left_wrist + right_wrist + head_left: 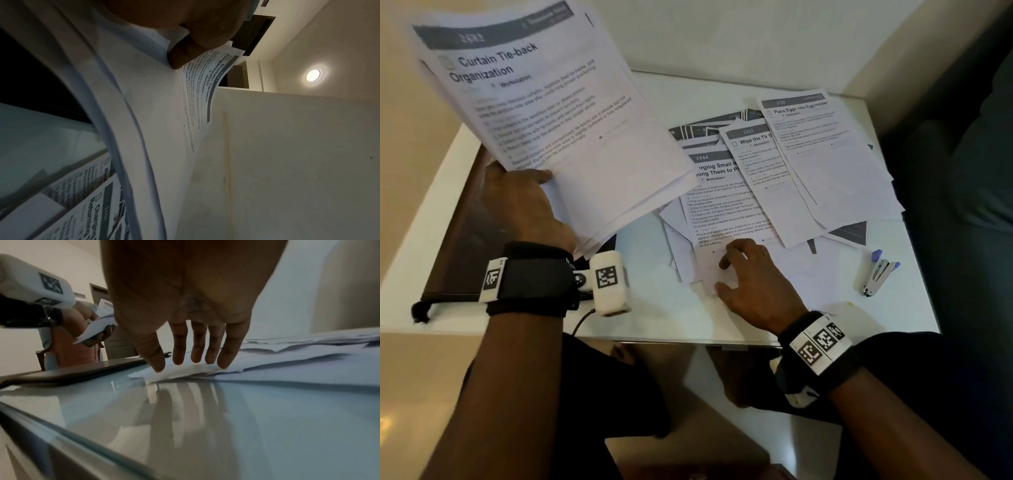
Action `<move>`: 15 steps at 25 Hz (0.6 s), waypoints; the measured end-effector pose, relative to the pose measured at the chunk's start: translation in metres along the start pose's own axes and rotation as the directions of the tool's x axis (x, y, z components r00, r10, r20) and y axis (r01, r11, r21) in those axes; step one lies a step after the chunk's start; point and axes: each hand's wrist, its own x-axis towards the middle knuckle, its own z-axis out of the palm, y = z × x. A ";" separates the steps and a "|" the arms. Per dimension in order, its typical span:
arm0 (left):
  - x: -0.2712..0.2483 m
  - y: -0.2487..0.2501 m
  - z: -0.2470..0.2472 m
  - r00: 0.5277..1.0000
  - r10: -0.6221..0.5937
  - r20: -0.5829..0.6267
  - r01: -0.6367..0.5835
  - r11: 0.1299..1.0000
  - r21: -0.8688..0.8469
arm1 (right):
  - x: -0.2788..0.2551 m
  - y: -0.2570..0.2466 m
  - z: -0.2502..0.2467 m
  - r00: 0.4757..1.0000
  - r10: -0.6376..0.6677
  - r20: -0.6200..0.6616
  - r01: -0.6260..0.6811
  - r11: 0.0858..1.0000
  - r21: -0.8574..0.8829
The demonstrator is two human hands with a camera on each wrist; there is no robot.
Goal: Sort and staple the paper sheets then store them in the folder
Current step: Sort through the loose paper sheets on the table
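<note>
My left hand [524, 202] grips a stack of printed sheets [558, 113] by its lower left edge, lifted above the table; the top page reads "Curtain Tie-back Organization". In the left wrist view my thumb [189, 55] presses on that stack [144, 113]. My right hand [750, 274] reaches with nearly straight fingers onto the near edge of the loose sheets [774, 178] spread over the table. In the right wrist view its fingertips [224, 363] touch the paper edge [185, 371]. A dark folder [462, 240] lies flat at the left. A stapler [876, 274] with blue trim lies at the right.
The glossy white table [671, 308] stands against pale walls behind and to the right. Its front edge [688, 337] runs just under my wrists. A dark cord end [421, 313] hangs off the folder's near left corner. A dark seat [969, 205] is at the right.
</note>
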 end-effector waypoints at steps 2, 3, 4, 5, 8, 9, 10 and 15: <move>-0.002 0.003 0.000 0.999 0.013 -0.033 -0.011 0.998 0.062 | -0.002 -0.001 0.000 0.999 -0.050 -0.003 0.049 0.998 -0.050; -0.001 0.004 -0.002 0.999 0.019 -0.039 -0.016 0.997 0.070 | -0.004 -0.003 0.001 0.997 -0.077 0.021 0.079 0.990 -0.115; -0.001 0.005 -0.003 0.998 0.040 -0.039 -0.036 0.993 0.108 | -0.005 -0.006 0.002 0.994 -0.096 0.041 0.102 0.979 -0.178; 0.000 0.003 -0.003 0.999 0.033 -0.033 -0.029 0.993 0.116 | -0.006 -0.008 0.004 0.993 -0.104 0.052 0.113 0.969 -0.218; 0.005 0.001 -0.003 1.000 0.024 -0.007 -0.023 0.993 0.116 | -0.006 -0.012 0.011 0.991 -0.126 0.048 0.134 0.967 -0.217; 0.005 0.001 -0.002 1.000 0.000 0.013 -0.001 0.997 0.077 | -0.006 -0.013 0.014 0.989 -0.140 0.041 0.146 0.965 -0.216; 0.005 0.001 -0.001 1.000 -0.007 0.029 0.006 1.000 0.031 | -0.006 -0.013 0.016 0.988 -0.151 0.030 0.154 0.964 -0.219; 0.002 0.001 0.002 0.996 -0.058 0.071 0.064 0.995 -0.074 | 0.001 -0.015 0.023 0.989 -0.137 -0.060 0.123 0.974 -0.188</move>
